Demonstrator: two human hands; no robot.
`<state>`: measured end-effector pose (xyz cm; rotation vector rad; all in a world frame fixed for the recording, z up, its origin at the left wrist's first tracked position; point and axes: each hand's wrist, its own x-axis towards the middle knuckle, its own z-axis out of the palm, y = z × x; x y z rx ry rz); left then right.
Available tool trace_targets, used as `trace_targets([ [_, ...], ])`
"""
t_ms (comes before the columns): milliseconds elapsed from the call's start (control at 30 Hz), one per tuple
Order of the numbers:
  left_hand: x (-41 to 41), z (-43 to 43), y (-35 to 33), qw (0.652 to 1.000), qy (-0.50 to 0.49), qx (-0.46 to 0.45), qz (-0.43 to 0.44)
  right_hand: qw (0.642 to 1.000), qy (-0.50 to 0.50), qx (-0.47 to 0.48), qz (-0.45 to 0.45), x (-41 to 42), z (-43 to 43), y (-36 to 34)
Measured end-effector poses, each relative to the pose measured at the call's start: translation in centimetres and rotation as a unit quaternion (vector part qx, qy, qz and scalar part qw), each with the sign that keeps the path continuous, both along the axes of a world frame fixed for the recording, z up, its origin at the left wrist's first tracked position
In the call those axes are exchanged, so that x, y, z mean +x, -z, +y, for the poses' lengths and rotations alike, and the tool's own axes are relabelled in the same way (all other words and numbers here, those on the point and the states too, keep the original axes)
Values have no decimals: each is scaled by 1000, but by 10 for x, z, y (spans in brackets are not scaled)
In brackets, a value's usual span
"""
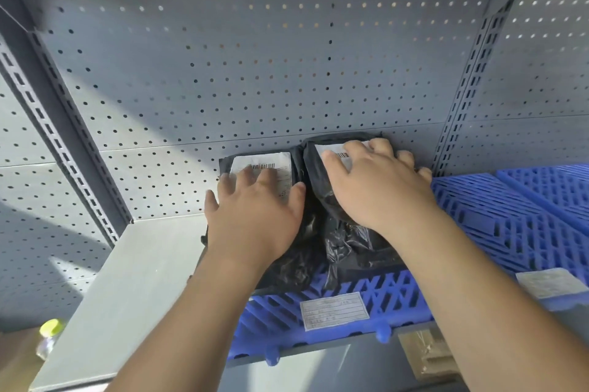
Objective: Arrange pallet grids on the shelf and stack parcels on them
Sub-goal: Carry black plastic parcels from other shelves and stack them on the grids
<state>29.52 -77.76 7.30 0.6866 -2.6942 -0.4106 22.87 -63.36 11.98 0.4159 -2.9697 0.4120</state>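
On the blue pallet grid (478, 226), two black parcels lie side by side, touching, pushed back near the pegboard panel (255, 73). The left hand (251, 213) presses flat, fingers spread, on the left parcel (264, 165). The right hand (373, 187) lies likewise on the right parcel (318, 178), gripping nothing, probably squaring both into a snug row. The grid sits on the grey shelf (127, 280).
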Motion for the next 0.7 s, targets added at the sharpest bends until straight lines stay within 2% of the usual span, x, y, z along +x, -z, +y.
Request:
trace_targets([
  [367, 0, 23, -12, 996, 37, -32, 68, 999, 23, -42, 18, 16, 26, 5],
  [700, 3, 113, -48, 987, 120, -32, 98, 994, 60, -88, 34, 35, 129, -3],
])
